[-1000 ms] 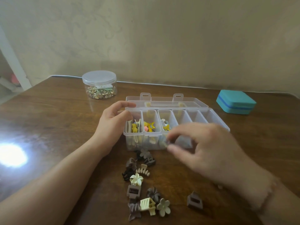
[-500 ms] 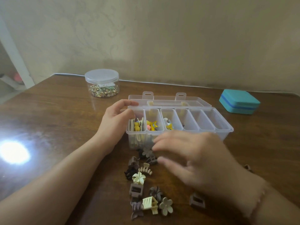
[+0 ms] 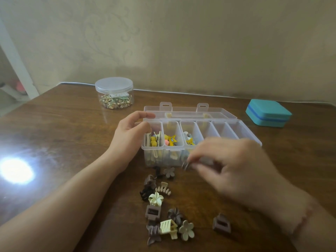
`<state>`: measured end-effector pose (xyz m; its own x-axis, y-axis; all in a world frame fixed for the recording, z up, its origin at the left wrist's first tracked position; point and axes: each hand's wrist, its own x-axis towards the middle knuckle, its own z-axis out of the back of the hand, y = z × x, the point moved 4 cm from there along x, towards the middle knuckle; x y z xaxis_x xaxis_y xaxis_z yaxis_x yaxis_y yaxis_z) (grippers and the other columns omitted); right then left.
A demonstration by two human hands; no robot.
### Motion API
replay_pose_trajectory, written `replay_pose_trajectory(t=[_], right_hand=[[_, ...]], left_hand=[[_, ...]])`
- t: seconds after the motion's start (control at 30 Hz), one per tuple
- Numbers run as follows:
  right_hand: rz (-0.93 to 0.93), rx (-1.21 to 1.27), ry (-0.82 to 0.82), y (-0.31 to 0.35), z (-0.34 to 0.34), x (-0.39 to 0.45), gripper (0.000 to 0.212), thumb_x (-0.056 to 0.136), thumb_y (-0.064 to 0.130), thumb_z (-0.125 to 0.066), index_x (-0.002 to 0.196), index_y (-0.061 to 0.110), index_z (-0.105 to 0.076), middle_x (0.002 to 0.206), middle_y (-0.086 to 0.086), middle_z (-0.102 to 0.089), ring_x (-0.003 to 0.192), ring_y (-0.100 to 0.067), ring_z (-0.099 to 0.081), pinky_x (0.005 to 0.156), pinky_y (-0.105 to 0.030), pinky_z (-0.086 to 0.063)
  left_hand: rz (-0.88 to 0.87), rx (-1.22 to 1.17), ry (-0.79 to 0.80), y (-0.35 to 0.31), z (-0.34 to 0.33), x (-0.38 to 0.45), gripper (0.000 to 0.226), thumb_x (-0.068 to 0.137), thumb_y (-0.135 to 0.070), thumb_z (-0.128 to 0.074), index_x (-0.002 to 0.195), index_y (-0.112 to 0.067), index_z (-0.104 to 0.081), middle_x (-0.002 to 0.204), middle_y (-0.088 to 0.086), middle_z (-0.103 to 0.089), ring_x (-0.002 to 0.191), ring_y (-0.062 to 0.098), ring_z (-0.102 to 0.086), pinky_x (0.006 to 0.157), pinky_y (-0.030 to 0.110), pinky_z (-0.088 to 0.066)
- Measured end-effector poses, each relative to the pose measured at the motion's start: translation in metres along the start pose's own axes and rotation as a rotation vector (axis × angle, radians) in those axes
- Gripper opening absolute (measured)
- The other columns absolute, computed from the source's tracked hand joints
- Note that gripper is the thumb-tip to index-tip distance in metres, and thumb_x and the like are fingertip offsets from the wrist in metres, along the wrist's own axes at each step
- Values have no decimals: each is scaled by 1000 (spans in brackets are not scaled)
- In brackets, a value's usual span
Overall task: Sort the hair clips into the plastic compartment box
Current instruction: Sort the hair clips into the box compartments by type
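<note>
Our left hand [image 3: 130, 140] grips the box [image 3: 181, 157] by its left end, thumb and fingers curled around the corner. Our right hand [image 3: 234, 171] pinches a small brown clip [image 3: 185, 165] in its fingers [image 3: 195, 157] just before the box's front wall. More clips [image 3: 163, 210] lie scattered on the bench [image 3: 63, 133] nearby.

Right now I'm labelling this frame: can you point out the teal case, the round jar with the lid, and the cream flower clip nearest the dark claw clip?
teal case [image 3: 268, 114]: head view, on its lid.
round jar [image 3: 114, 84]: head view, on its lid.
cream flower clip [image 3: 156, 198]: head view, on the petals.
</note>
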<state>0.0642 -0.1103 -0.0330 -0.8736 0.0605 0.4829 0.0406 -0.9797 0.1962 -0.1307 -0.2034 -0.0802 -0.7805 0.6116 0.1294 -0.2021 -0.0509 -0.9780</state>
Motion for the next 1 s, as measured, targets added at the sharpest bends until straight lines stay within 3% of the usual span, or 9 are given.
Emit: replay_pose_trajectory(t=[0.13,0.27,0.33,0.4,0.43,0.53,0.63,0.87,1.0], right_hand=[[-196,-33,-305,-26,33,-2,7,86,25,-67,92,25,-71,81,18,-64,55,2,-52,51,-18,-42],[-295,-187,-148,-39,16,-1,13,85,35,-59,88,29,-70,85,11,-70,66,2,-56,55,-22,-46],[-256,-174,-215,-32,18,0,13,88,32,-60,90,26,-71,88,9,-71,72,2,-56,59,-25,-50],[-166,-89,-260,-11,19,1,12,90,32,-62,92,25,-71,90,12,-70,68,10,-51,59,-14,-43],[-110,-38,-217,1,14,2,15,90,35,-60,94,26,-71,91,14,-69,70,11,-53,60,-14,-44],[64,-10,75,39,-17,3,28,92,51,-49,104,33,-67,104,17,-65,77,-5,-65,60,-32,-54],[159,-84,247,56,-39,3,38,93,62,-38,106,37,-63,108,15,-61,68,-14,-65,52,-33,-50],[214,-177,354,63,-52,5,51,93,64,-23,101,33,-64,100,6,-62,57,-22,-60,47,-32,-46],[207,-133,346,64,-54,3,48,94,60,-27,96,32,-66,95,10,-63,57,-19,-61,47,-31,-46]], left_hand=[[-5,4,-5,-2,0,-1,36,86,-1,-51,111,-21,-68,81,-18,-74,75,-16,-62,73,23,-45],[-3,-6,-21,1,0,0,35,86,-1,-51,105,-24,-70,80,-21,-74,73,-15,-62,75,25,-47],[1,-17,-14,0,0,0,34,85,-2,-52,106,-23,-69,85,-10,-76,73,-13,-63,68,19,-48],[3,-26,-2,2,0,0,32,80,-10,-55,106,-24,-69,90,-3,-76,74,-10,-64,66,17,-49],[3,-27,2,2,0,0,34,75,-16,-55,104,-24,-70,90,-2,-76,77,-7,-66,68,17,-49],[0,-40,-10,3,0,1,40,65,-20,-51,100,-26,-70,86,2,-76,85,6,-67,77,23,-51],[1,-38,-9,2,0,0,35,70,-19,-52,99,-27,-69,85,1,-76,80,-2,-66,74,22,-49],[-10,-28,-9,3,0,2,34,86,-3,-51,105,-25,-69,85,-3,-76,79,-9,-65,66,12,-47],[-19,-24,-6,3,0,1,33,85,-5,-53,105,-26,-69,88,-3,-76,79,-12,-64,72,20,-46]])
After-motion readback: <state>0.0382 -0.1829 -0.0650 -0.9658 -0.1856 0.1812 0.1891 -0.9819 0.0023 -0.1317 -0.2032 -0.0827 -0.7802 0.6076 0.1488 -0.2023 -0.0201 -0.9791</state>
